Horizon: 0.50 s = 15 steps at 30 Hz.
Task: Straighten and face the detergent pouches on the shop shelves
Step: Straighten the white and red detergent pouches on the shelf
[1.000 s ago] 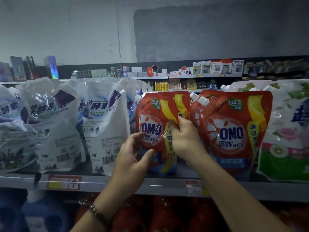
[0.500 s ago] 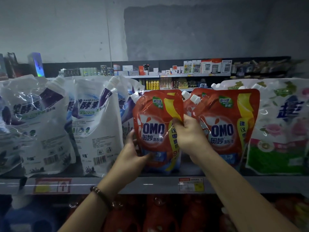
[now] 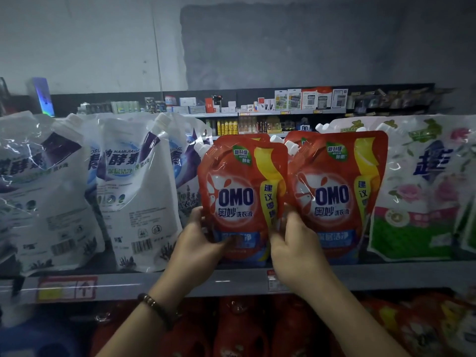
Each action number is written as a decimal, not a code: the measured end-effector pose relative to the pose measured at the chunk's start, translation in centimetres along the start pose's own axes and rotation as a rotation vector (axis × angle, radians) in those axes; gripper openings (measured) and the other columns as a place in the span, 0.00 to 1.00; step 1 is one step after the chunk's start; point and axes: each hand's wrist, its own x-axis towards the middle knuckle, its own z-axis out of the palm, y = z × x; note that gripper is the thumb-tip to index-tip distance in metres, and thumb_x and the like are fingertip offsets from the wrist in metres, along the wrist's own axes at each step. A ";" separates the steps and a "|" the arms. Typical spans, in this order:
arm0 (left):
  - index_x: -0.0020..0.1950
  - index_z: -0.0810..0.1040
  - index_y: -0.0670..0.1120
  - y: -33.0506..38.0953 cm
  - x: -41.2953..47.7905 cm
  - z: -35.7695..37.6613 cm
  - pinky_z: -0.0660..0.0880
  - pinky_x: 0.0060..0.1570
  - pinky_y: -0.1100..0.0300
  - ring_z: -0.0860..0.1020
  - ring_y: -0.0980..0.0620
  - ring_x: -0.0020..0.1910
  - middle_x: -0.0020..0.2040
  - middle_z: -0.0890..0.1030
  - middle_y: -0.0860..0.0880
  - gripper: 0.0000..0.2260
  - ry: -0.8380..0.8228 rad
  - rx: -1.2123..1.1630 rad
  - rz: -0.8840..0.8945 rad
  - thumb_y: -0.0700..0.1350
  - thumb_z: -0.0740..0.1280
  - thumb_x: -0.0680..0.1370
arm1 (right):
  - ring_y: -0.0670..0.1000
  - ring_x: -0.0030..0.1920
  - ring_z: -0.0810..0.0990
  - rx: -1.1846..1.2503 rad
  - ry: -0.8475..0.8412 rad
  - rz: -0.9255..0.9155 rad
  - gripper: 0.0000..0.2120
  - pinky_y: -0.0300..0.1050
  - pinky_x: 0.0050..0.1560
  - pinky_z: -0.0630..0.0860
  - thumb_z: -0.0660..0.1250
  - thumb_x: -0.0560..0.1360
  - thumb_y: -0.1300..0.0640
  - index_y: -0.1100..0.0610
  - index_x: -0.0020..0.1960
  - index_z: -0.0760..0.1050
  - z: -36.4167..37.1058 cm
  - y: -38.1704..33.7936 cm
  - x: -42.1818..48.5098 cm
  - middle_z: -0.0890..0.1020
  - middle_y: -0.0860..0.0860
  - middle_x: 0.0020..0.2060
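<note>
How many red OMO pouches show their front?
2: the left OMO pouch, held by left hand and right hand; the right OMO pouch beside it. Others stand partly hidden behind.

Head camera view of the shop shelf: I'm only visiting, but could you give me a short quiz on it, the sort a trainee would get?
1. True or false: the left hand and the right hand both grip the left red OMO pouch by its lower sides.
2. What stands to the left of that pouch? A) white pouches with purple print B) green bottles C) cardboard boxes
3. Fill in: the pouch's white spout cap sits at its top ___ corner.
Key: 1 true; 2 A; 3 left.
</note>
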 end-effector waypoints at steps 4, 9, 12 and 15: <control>0.64 0.73 0.55 0.1 -0.3 0.2 0.85 0.53 0.51 0.86 0.56 0.55 0.55 0.85 0.63 0.32 -0.022 -0.024 0.014 0.55 0.82 0.63 | 0.39 0.47 0.81 0.079 -0.017 0.042 0.07 0.28 0.39 0.74 0.65 0.85 0.54 0.41 0.57 0.73 -0.2 0.6 -0.9 0.82 0.37 0.49; 0.61 0.72 0.57 -0.1 -0.7 0.5 0.85 0.54 0.50 0.86 0.56 0.57 0.57 0.85 0.62 0.29 -0.014 -0.019 0.038 0.51 0.83 0.67 | 0.37 0.53 0.81 0.123 -0.051 0.044 0.09 0.32 0.52 0.75 0.68 0.84 0.51 0.36 0.51 0.73 -0.3 0.6 -1.3 0.83 0.36 0.52; 0.62 0.72 0.59 -0.3 -0.8 0.5 0.85 0.56 0.47 0.85 0.54 0.58 0.59 0.85 0.59 0.28 -0.008 0.003 0.051 0.48 0.84 0.70 | 0.38 0.50 0.83 0.117 -0.042 0.059 0.07 0.30 0.47 0.75 0.68 0.83 0.50 0.40 0.59 0.76 -0.6 0.7 -1.2 0.84 0.38 0.52; 0.63 0.72 0.58 -0.1 -0.9 0.6 0.85 0.54 0.49 0.86 0.55 0.57 0.58 0.85 0.59 0.28 -0.001 0.016 0.068 0.48 0.84 0.70 | 0.37 0.49 0.84 0.113 -0.026 0.057 0.10 0.30 0.46 0.76 0.69 0.83 0.50 0.43 0.64 0.77 -0.7 0.9 -1.4 0.85 0.38 0.52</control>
